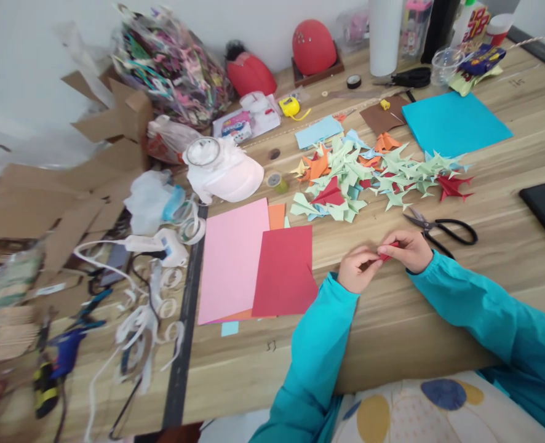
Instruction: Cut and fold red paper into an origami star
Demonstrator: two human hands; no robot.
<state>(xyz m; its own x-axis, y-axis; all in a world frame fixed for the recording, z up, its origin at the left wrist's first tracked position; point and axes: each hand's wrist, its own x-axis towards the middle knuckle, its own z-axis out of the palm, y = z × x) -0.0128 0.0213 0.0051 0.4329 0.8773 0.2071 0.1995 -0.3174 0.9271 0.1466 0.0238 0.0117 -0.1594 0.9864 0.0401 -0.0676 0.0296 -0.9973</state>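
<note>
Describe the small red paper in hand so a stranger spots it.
On the wooden table, look in front of the heap of folded paper shapes for two turquoise sleeves. The small red paper is pinched by the left hand and right hand. Unlike the flat red sheet or red shapes in the heap, it alone is held.

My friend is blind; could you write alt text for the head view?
A person's bare left hand and right hand hold a small red piece, seemingly paper, above a wooden table, beside black-handled metal scissors. Beyond lie pale green, orange and red folded paper shapes.
</note>
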